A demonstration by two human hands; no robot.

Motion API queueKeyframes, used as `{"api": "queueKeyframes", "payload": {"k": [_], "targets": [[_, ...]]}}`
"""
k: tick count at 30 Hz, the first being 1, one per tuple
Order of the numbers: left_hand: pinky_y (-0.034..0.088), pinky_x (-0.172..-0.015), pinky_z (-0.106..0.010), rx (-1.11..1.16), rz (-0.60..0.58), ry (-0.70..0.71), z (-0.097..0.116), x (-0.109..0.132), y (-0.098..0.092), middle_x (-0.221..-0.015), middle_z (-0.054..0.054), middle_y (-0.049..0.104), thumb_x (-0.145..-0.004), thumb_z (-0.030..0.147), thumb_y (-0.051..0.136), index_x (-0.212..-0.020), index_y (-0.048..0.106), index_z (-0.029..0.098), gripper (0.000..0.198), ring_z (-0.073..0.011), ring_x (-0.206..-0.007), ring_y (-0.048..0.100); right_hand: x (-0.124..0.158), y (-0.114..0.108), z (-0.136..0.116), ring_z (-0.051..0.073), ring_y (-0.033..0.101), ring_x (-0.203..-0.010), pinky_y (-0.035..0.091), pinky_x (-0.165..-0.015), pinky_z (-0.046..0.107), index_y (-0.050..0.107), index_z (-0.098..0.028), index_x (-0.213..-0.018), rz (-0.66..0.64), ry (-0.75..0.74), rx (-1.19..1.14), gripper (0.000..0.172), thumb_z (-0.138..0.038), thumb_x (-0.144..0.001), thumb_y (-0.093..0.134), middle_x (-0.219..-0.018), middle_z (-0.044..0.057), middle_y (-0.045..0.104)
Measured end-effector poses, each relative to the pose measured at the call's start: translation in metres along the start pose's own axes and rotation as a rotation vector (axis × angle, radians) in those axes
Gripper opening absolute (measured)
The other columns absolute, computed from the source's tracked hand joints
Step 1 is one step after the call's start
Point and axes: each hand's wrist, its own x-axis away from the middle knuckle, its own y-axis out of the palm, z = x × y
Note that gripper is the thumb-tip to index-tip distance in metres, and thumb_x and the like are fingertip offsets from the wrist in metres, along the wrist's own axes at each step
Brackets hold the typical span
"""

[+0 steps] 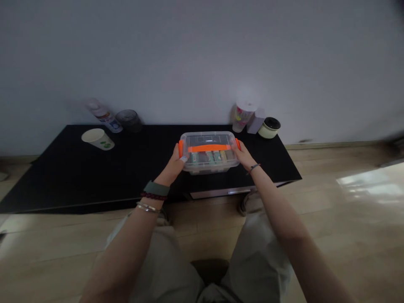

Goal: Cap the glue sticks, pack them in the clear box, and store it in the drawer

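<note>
A clear plastic storage box (198, 167) with an orange handle across its lid is between my two hands. Through the lid I see several small tubes or bottles with green and yellow labels, too blurred to name. My left hand (176, 162) grips the box's left end by the orange latch, thumb on the lid's edge. My right hand (243, 155) grips the right end by the other latch. The lid sits on the box. Whether the box's bottom touches the black table (148, 168) I cannot tell.
On the left stand a paper cup (100, 139), a spray can (105, 115) and a dark glass bowl (129, 120). At the back right are a patterned cup (242, 118), a pale box (256, 122) and a cream jar with a black lid (268, 129). A wall rises behind.
</note>
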Motion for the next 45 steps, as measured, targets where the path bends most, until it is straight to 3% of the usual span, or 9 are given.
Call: {"api": "queueKeyframes", "payload": {"k": [3,8,22,27,33,36,39,41,45], "targets": [[0.009,-0.126,-0.048,-0.034,0.042,-0.069,0.001,0.000,0.000,-0.165,-0.004,0.020,-0.085,0.024,0.059,-0.157,0.021,0.025,0.082,-0.0277,-0.152,0.015,-0.001,0.001,0.002,0.022,0.056,-0.120,0.043,-0.108,0.040,0.045,-0.018,-0.137,0.013,-0.009,0.004,0.057,-0.051,-0.090,0.050,-0.132,0.013,0.057],[0.010,-0.126,-0.046,-0.047,0.041,-0.060,0.005,0.004,0.002,-0.166,-0.005,0.015,-0.086,0.027,0.058,-0.158,0.020,0.023,0.081,-0.0285,-0.152,0.014,-0.003,0.002,0.005,0.022,0.055,-0.122,0.041,-0.109,0.041,0.045,-0.020,-0.137,0.042,-0.024,0.060,0.053,-0.047,-0.091,0.048,-0.133,0.011,0.057],[0.013,-0.126,-0.046,-0.036,0.052,-0.045,0.001,0.003,0.003,-0.166,-0.006,0.016,-0.086,0.027,0.058,-0.158,0.019,0.024,0.082,-0.0287,-0.152,0.016,0.005,0.002,-0.010,0.028,0.057,-0.123,0.040,-0.110,0.045,0.053,-0.020,-0.133,0.120,-0.070,0.285,0.046,-0.038,-0.090,0.046,-0.128,0.011,0.064],[0.016,-0.125,-0.046,-0.024,0.044,-0.054,0.001,0.002,0.002,-0.166,-0.007,0.015,-0.086,0.028,0.059,-0.158,0.017,0.023,0.084,-0.0292,-0.152,0.016,0.006,0.002,-0.013,0.030,0.053,-0.127,0.038,-0.111,0.049,0.050,-0.016,-0.138,0.107,-0.115,0.340,0.053,-0.037,-0.090,0.044,-0.136,0.014,0.059],[0.018,-0.124,-0.044,-0.034,0.057,-0.038,0.006,0.003,0.004,-0.165,-0.011,0.017,-0.086,0.028,0.059,-0.158,0.019,0.018,0.082,-0.0291,-0.151,0.021,0.005,0.003,-0.011,0.030,0.054,-0.126,0.039,-0.110,0.047,0.047,-0.012,-0.141,0.100,-0.071,0.373,0.056,-0.036,-0.091,0.043,-0.135,0.017,0.058],[0.018,-0.125,-0.042,-0.085,0.079,-0.031,0.006,0.004,0.004,-0.164,-0.014,0.020,-0.086,0.031,0.061,-0.157,0.023,0.014,0.082,-0.0303,-0.150,0.022,0.012,0.001,-0.017,0.031,0.051,-0.126,0.038,-0.109,0.049,0.047,-0.013,-0.141,0.197,-0.160,0.420,0.056,-0.041,-0.092,0.044,-0.135,0.017,0.056],[0.015,-0.125,-0.046,-0.151,0.106,-0.001,0.005,0.007,0.002,-0.163,-0.014,0.024,-0.086,0.036,0.063,-0.155,0.028,0.016,0.080,-0.0313,-0.150,0.022,0.032,-0.001,-0.039,0.032,0.047,-0.127,0.037,-0.110,0.050,0.053,-0.017,-0.136,0.327,-0.347,0.502,0.051,-0.045,-0.096,0.040,-0.135,0.017,0.053],[0.017,-0.124,-0.049,-0.195,0.118,0.080,0.006,0.011,0.000,-0.162,-0.015,0.027,-0.086,0.040,0.063,-0.153,0.032,0.018,0.077,-0.0319,-0.149,0.024,0.051,0.003,-0.056,0.030,0.051,-0.121,0.039,-0.107,0.049,0.062,-0.021,-0.124,0.221,-0.457,0.541,0.043,-0.044,-0.098,0.036,-0.125,0.015,0.060],[0.018,-0.123,-0.049,-0.362,0.144,0.352,0.022,0.029,-0.001,-0.159,-0.014,0.031,-0.088,0.039,0.060,-0.146,0.042,0.018,0.064,-0.0314,-0.149,0.025,0.093,0.034,-0.062,0.026,0.060,-0.099,0.044,-0.096,0.042,0.070,-0.024,-0.098,-0.252,-0.508,0.559,0.033,-0.043,-0.096,0.044,-0.095,0.010,0.067]]}}
